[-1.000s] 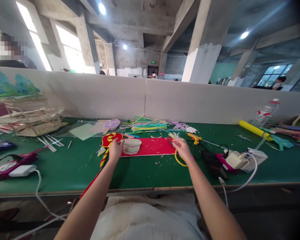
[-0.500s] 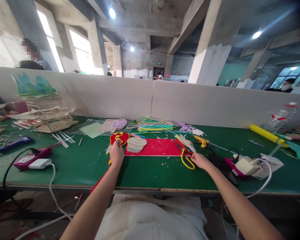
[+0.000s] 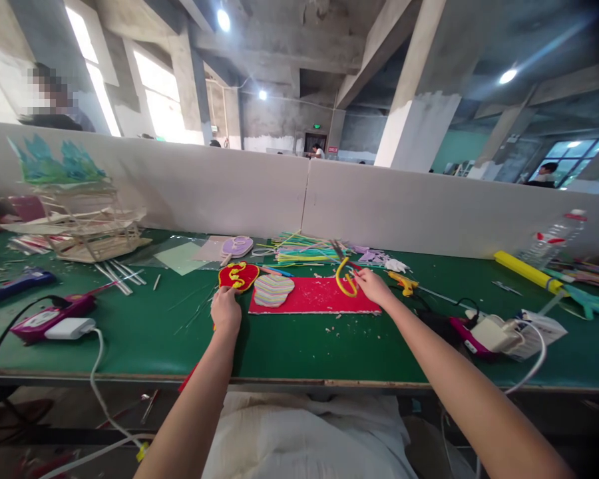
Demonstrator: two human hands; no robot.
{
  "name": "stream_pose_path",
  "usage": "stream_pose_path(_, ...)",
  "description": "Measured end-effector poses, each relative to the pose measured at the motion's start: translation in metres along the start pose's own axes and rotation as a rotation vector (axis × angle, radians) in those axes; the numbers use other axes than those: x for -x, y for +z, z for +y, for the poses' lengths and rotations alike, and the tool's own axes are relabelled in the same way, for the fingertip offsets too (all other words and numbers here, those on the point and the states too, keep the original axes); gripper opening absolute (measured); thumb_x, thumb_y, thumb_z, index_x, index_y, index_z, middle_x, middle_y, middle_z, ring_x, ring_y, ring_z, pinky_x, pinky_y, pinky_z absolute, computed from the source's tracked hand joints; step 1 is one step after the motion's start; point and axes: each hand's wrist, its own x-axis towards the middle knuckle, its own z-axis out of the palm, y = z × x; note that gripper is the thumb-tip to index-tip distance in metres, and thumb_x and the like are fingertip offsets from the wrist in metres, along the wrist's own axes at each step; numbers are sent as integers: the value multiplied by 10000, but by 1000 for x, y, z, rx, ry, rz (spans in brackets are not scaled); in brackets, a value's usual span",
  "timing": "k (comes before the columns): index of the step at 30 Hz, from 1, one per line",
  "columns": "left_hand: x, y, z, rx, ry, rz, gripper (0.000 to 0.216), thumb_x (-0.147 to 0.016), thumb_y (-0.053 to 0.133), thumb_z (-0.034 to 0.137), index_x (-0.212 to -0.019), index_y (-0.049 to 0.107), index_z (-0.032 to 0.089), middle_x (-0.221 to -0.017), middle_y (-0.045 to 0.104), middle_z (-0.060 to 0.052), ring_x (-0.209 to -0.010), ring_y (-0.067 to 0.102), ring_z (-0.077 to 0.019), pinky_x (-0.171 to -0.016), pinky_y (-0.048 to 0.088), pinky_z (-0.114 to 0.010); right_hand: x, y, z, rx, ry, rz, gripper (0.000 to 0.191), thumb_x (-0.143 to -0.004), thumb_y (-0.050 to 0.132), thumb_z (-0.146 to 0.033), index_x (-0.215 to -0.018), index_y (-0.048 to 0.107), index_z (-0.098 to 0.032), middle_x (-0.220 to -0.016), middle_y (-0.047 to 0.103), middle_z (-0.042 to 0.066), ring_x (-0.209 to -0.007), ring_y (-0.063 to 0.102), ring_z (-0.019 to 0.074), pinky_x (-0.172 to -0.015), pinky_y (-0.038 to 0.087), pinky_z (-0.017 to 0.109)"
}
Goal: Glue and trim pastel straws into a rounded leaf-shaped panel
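Observation:
My right hand [image 3: 374, 287] grips a pair of scissors [image 3: 348, 283] with yellow and red handles, held above the right part of a red board [image 3: 317, 296]. The dark blades point up and away from me. My left hand [image 3: 226, 311] is closed at the lower edge of a red fan-shaped piece [image 3: 239, 277] with yellow trim and a raised yellow figure; its fingertips are partly hidden. Close by, a striped rounded piece [image 3: 273, 291] lies on the board's left end. Something red [image 3: 187, 380] hangs at the table edge, partly behind my left forearm.
Thin coloured strips [image 3: 309, 249] and a purple fan-shaped piece [image 3: 236, 247] lie behind the board. A yellow glue gun [image 3: 403, 283] rests right. Magenta power strips [image 3: 54, 319] with cables flank me. A stick model [image 3: 87, 229] stands left, a plastic bottle [image 3: 562, 236] right, before a pale partition [image 3: 229, 189].
My right hand has moved left and up with the scissors, lifting them over the red board. My left hand has drawn back from the yellow figure to the red piece's lower edge.

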Motion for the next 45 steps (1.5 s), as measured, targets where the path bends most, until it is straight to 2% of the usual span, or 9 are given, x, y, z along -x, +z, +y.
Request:
stream_pose_path(5,-6,1,-3,-28,-4,4,421,-748,388,-12,-916,719,187,-1072,663,-102,-973,572,-270,-694,450,-312,-50,39,-52,-41,45,-45,305,-906,539,-337,-1156,559,-164,-1156,585,80,-970,599,191,-824,513,400)
stream_pose_path(11,-6,-3,-4,-45,-7,8,386,-778,379,14,-874,703,200,-1089,667,-79,-902,589,-263,-659,436,-317,-110,73,-99,-185,143,-56,295,-911,532,-329,-1166,559,-183,-1191,571,83,-991,591,193,-838,511,396)
stream_pose_path(16,-6,-3,-9,-75,3,19,361,-799,375,36,-866,682,213,-1057,670,-71,-922,598,-244,-660,437,-300,-140,90,-114,-331,213,-25,296,-907,540,-324,-1170,557,-190,-1202,565,84,-1008,586,196,-846,506,393)
stream_pose_path(21,-2,-1,-5,-125,13,47,349,-807,379,55,-903,679,204,-1093,650,-102,-980,589,-270,-822,429,-360,-153,105,-112,-446,193,-133,313,-903,545,-327,-1179,550,-177,-1193,567,85,-1001,590,199,-837,510,401)
stream_pose_path(24,3,1,7,-91,106,68,330,-865,380,135,-1017,665,200,-1188,613,-114,-1087,551,-278,-947,380,-377,-154,106,-101,-476,119,-220,338,-900,550,-331,-1191,538,-159,-1182,570,86,-991,594,204,-826,515,412)
stream_pose_path(28,2,5,33,55,318,-146,316,-897,410,254,-1110,642,228,-1246,599,-97,-1105,569,-253,-925,418,-325,-141,98,-71,-445,-28,-257,317,-903,545,-331,-1173,552,-166,-1183,573,81,-992,593,203,-832,513,406)
stream_pose_path(33,-26,6,63,-34,200,-358,405,-864,504,335,-1244,557,206,-1235,606,-119,-1044,615,-265,-818,468,-303,-109,97,-30,-372,-162,-237,284,-905,542,-320,-1145,569,-171,-1173,580,80,-990,592,193,-843,507,403)
stream_pose_path(38,-53,26,77,-75,193,-352,363,-891,446,299,-1183,586,133,-1146,630,-154,-969,628,-285,-732,483,-328,-105,100,-16,-278,-155,-160,278,-899,554,-316,-1126,575,-158,-1142,593,76,-974,598,191,-835,509,403)
stream_pose_path(45,-47,56,75,-71,292,-236,372,-930,355,242,-1214,568,132,-1288,551,-139,-1150,519,-283,-969,401,-400,-143,117,-45,-217,-17,-29,268,-889,568,-323,-1091,589,-147,-1123,602,74,-994,593,199,-855,497,418)
